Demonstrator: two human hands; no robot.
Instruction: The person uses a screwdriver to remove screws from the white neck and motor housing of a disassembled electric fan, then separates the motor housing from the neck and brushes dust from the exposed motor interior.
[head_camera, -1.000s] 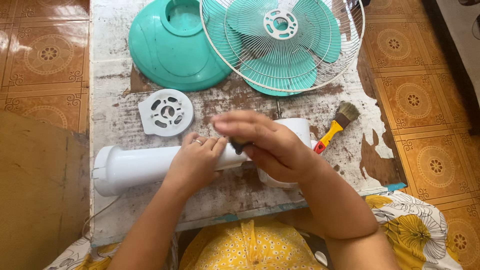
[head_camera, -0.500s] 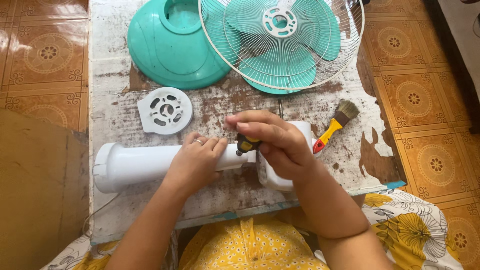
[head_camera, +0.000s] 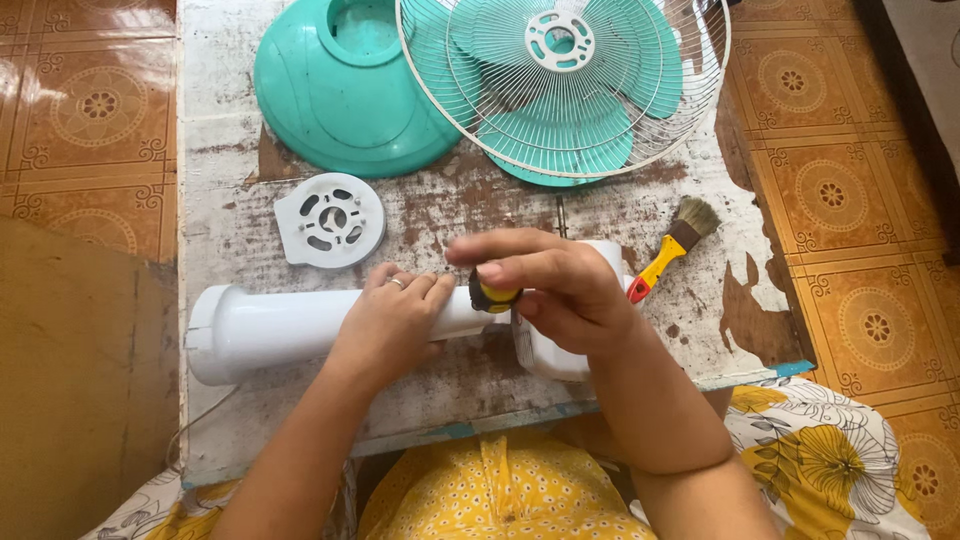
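Note:
A white plastic fan stand tube (head_camera: 270, 328) lies across a worn wooden table (head_camera: 230, 120). My left hand (head_camera: 395, 320) rests on top of the tube and holds it down. My right hand (head_camera: 550, 290) is closed on a screwdriver with a black and yellow handle (head_camera: 492, 294), held at the joint where the tube meets the white fan neck housing (head_camera: 555, 350). The screwdriver's shaft is hidden behind my fingers.
A teal round fan base (head_camera: 345, 95) and a white wire fan guard with teal blades (head_camera: 565, 75) lie at the far side. A white round vented plate (head_camera: 330, 220) sits left of centre. A yellow-handled paintbrush (head_camera: 665, 250) lies at the right. Patterned floor tiles surround the table.
My right hand has turned and shifted slightly right on the screwdriver, so its yellow and black handle shows more. My left hand stays on the tube.

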